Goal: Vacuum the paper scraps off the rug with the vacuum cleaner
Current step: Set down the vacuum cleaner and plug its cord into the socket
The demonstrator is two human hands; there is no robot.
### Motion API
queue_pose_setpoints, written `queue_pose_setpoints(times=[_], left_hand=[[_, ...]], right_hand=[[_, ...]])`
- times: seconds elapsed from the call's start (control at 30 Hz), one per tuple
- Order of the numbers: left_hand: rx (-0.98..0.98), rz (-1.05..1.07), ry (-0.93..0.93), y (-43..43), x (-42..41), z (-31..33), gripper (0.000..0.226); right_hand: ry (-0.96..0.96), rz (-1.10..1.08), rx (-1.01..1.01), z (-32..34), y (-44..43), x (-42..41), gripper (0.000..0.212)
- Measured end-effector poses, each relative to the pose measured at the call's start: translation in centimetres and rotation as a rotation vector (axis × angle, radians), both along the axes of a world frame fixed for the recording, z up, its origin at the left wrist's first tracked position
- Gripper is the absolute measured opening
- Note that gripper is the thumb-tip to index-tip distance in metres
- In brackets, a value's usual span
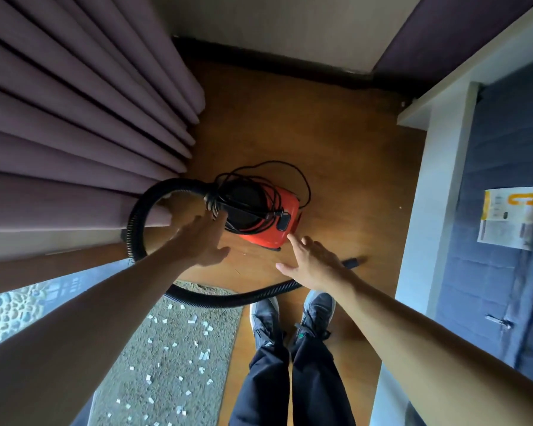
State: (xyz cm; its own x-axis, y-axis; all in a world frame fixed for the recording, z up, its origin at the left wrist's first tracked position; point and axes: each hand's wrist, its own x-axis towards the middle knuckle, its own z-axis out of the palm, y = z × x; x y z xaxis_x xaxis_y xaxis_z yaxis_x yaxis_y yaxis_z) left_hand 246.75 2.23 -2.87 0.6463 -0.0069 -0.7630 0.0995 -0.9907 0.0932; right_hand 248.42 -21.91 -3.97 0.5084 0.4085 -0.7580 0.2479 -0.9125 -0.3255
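Note:
A small red and black vacuum cleaner (263,215) stands on the wooden floor, its black power cord (293,173) wound loosely over the top. Its black ribbed hose (136,216) loops out to the left and back along the floor under my arms to a nozzle (353,262) at the right. My left hand (202,241) hovers open just left of the vacuum's body. My right hand (308,262) is open too, fingertips close to the red casing's near corner. The grey rug (173,358) lies at lower left, strewn with several white paper scraps (204,354).
Mauve pleated curtains (74,133) hang on the left, close to the hose. A white door frame (425,195) and a blue door with a yellow sticker (508,216) stand on the right. My feet in dark shoes (293,315) stand on the wooden floor (336,133) beside the rug.

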Motion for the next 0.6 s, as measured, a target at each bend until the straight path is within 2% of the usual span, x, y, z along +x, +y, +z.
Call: queue_pose_setpoints(times=[0.1, 0.4, 0.53, 0.6], left_hand=[[0.008, -0.009, -0.026, -0.3, 0.0, -2.4, 0.077], [-0.015, 0.036, -0.121, 0.0, 0.8, -7.3, 0.076], [0.029, 0.011, -0.121, 0.1, 1.1, -8.5, 0.071], [0.055, -0.006, -0.128, 0.2, 0.9, -8.8, 0.068]], right_hand=[[0.037, -0.05, 0.031, -2.4, 1.1, 0.0, 0.082], [0.074, -0.127, 0.091, -8.7, 2.9, 0.1, 0.08], [0.094, -0.306, 0.117, -10.7, 3.6, 0.6, 0.082], [0.113, -0.485, 0.155, -11.4, 4.5, 0.9, 0.08]])
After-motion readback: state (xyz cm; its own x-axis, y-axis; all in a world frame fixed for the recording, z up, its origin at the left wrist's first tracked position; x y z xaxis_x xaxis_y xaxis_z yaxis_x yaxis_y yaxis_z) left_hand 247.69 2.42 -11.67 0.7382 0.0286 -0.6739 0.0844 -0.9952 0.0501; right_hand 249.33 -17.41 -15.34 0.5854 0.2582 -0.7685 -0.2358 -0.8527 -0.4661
